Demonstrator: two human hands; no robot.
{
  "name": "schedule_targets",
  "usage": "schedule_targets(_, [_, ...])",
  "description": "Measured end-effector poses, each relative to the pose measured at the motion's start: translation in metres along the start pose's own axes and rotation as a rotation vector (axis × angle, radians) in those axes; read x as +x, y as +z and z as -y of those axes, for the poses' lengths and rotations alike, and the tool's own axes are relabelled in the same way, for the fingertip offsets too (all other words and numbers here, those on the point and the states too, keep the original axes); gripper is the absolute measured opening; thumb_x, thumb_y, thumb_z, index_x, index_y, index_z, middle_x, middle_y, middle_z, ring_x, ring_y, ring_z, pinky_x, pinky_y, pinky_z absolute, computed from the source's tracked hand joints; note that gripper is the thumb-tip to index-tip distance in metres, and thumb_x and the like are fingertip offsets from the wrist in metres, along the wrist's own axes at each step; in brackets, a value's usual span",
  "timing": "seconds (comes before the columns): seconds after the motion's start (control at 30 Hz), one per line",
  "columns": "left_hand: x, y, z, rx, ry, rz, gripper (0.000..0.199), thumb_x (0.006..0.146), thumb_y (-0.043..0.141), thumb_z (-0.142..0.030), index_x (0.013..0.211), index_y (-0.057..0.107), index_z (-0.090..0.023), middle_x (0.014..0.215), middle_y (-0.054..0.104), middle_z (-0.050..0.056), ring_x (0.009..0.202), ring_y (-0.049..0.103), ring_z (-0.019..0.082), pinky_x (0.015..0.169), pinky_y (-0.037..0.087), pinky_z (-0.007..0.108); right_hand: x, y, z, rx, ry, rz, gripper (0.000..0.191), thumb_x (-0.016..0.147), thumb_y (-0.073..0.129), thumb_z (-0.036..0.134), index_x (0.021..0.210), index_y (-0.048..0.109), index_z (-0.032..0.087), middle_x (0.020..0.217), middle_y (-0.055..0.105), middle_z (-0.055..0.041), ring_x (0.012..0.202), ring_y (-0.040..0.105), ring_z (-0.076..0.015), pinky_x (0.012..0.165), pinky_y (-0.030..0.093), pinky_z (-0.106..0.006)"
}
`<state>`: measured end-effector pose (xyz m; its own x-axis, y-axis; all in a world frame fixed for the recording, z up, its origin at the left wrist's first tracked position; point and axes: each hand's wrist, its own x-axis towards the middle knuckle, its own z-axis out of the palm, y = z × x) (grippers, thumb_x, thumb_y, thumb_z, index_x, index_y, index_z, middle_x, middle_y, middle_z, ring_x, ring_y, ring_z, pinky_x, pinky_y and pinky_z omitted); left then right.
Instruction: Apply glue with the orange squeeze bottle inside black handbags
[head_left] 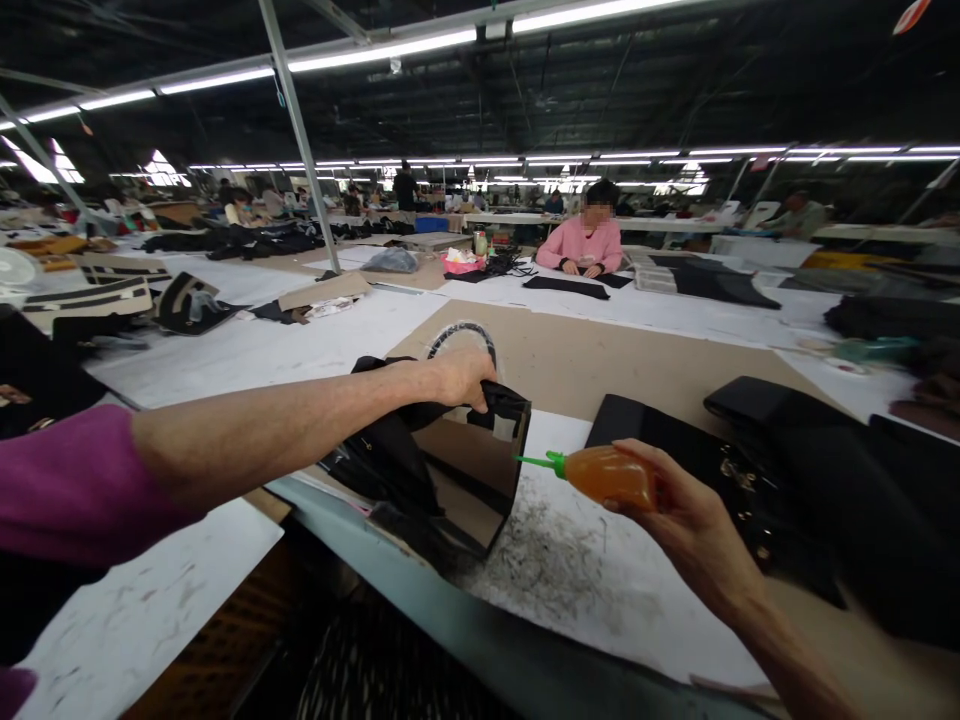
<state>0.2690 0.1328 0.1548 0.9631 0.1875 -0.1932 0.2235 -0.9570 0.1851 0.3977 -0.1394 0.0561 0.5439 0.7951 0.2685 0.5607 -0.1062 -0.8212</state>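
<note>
My left hand (466, 378) grips the upper edge of a black bag (397, 455), its fingers closed over the rim. The bag stands tilted near the table's front edge, its open side with a brown lining turned to the right. A handle (463, 330) arches up behind my left hand. In my right hand (675, 495) is a squeeze bottle (609, 475) of amber liquid, held sideways. Its thin green nozzle points left and ends close to the bag's right edge; whether it touches I cannot tell.
Black bag pieces (780, 480) with gold fittings lie at the right. Dark smudges (555, 560) mark the white table covering below the bag. Across the table a person in pink (581, 245) handles black strips. More dark pieces (232, 240) are piled far left. A yellow crate (225, 640) stands below the table edge.
</note>
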Motion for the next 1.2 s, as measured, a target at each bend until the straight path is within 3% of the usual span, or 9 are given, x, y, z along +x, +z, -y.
schedule_targets(0.7, [-0.023,0.003,-0.022,0.032,-0.054,0.008,0.011,0.065,0.065,-0.014,0.075,0.071,-0.014,0.049,0.049,-0.004,0.052,0.047,0.011,0.048,0.031,0.020,-0.027,0.033,-0.040,-0.066,0.012,0.077,0.045,0.077,0.066,0.046,0.116,0.054,0.026,0.114,0.059,-0.0049,0.100,0.056,-0.0273,0.084,0.045,-0.037])
schedule_targets(0.97, [-0.046,0.002,-0.030,0.110,-0.042,0.087,0.018,0.067,0.059,-0.010,0.080,0.071,-0.014,0.061,0.059,-0.001,0.058,0.051,0.011,0.050,0.032,0.020,-0.036,0.042,-0.049,0.044,0.164,0.095,0.050,0.074,0.068,0.045,0.116,0.053,0.023,0.111,0.060,-0.0060,0.098,0.056,-0.0278,0.089,0.042,-0.040])
schedule_targets(1.1, [-0.056,0.007,-0.029,0.156,0.000,0.059,0.016,0.069,0.059,-0.013,0.081,0.070,-0.016,0.069,0.064,0.001,0.065,0.055,0.013,0.055,0.035,0.021,-0.039,0.043,-0.052,0.154,0.264,0.114,0.053,0.072,0.071,0.044,0.116,0.050,0.022,0.102,0.063,-0.0041,0.091,0.059,-0.0259,0.086,0.042,-0.037])
schedule_targets(1.2, [-0.065,0.012,-0.029,0.184,-0.042,0.041,0.016,0.074,0.057,-0.015,0.084,0.069,-0.018,0.072,0.066,0.002,0.067,0.058,0.014,0.055,0.036,0.021,-0.042,0.045,-0.054,0.198,0.301,0.114,0.054,0.071,0.072,0.043,0.116,0.050,0.021,0.101,0.063,-0.0039,0.090,0.059,-0.0257,0.085,0.042,-0.037])
